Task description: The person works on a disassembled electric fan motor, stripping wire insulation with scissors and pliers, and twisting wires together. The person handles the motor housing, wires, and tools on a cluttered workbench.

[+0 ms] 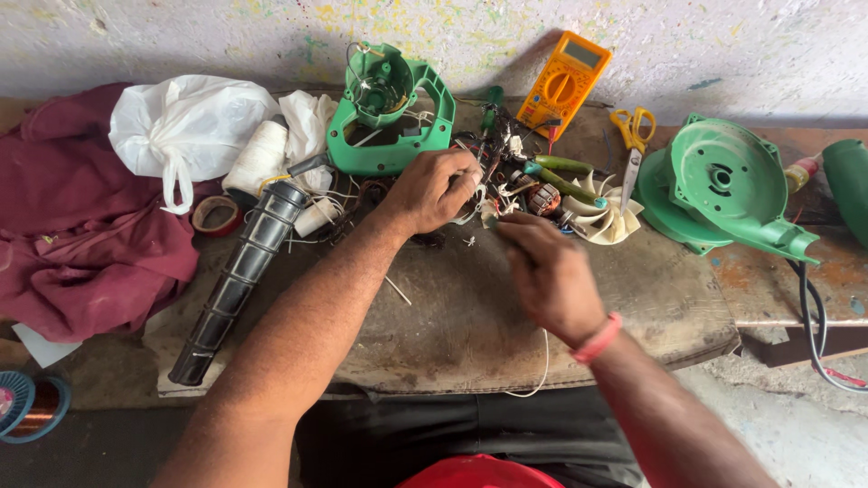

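Observation:
My left hand (436, 188) rests on a tangle of wires and small motor parts (506, 172) in the middle of the worn workbench (470, 316), its fingers curled around something I cannot make out. My right hand (547, 271), with a pink wristband, hovers just right of it, fingers pinched together near a copper-wound armature (543, 199). Whether it pinches a wire is unclear. A cream fan impeller (608, 217) lies just beyond the right hand.
A green blower housing half (391, 117) lies at the back, another green housing (723, 190) at right. An orange multimeter (564, 83), yellow scissors (633, 136), a black ribbed nozzle (237, 280), a white bag (185, 122) and maroon cloth (72, 226) surround them.

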